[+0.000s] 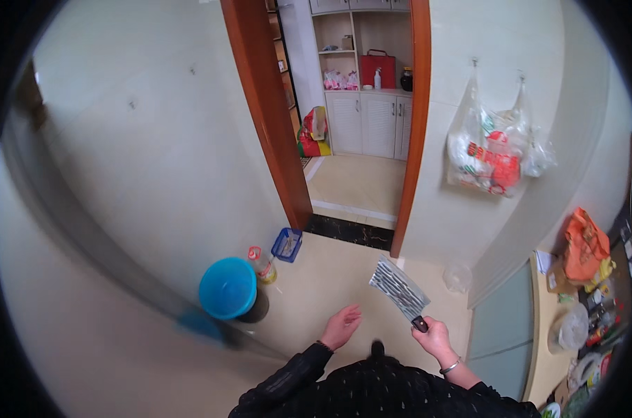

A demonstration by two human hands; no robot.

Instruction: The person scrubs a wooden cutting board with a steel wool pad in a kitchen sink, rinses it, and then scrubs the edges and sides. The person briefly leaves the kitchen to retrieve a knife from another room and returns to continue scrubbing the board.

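Note:
In my right hand (434, 335) is a cleaver (398, 288), gripped by its dark handle. Its broad metal blade, marked with a streaked pattern, points up and to the left over the tiled floor (326, 277). My left hand (343, 325) holds nothing and hovers in front of my body, its fingers slightly curled and apart from the cleaver. A bright blue basin (228, 287) on a dark container (256, 309) stands to the left of that hand.
A plastic bottle (264, 265) and a blue basket (286, 244) sit by the left wall. Ahead is a wooden-framed doorway with a black threshold (350, 232). Plastic bags (491, 157) hang on the right wall. The counter (539, 308) at right is crowded, with an orange bag (586, 248).

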